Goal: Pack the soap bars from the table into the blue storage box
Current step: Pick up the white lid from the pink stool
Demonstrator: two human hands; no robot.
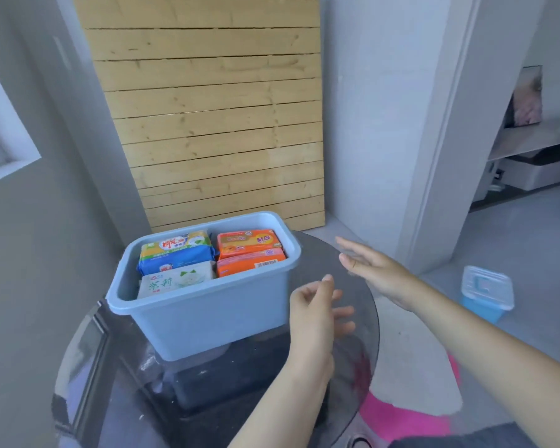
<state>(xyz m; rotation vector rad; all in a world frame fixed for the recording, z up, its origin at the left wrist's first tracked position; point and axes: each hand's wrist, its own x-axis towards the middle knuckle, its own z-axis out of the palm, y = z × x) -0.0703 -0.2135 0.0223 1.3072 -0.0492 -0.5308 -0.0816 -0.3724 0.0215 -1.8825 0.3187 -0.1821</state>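
Note:
The blue storage box (214, 313) stands on the round glass table (362, 318). Inside it lie wrapped soap bars: a blue-and-yellow bar (177, 252) at the back left, a white-and-green bar (175, 282) at the front left, and two orange bars (249, 243) (251, 264) on the right. My left hand (317, 310) hovers just right of the box's front corner, fingers apart and holding nothing. My right hand (374, 270) floats farther right over the table edge, flat and holding nothing. No soap lies on the visible tabletop.
A slatted wooden panel (214, 118) leans on the wall behind the box. On the floor to the right sits a small blue container with a clear lid (487, 292). A pink object (404, 418) shows below the table. A grey wall corner (427, 156) stands at right.

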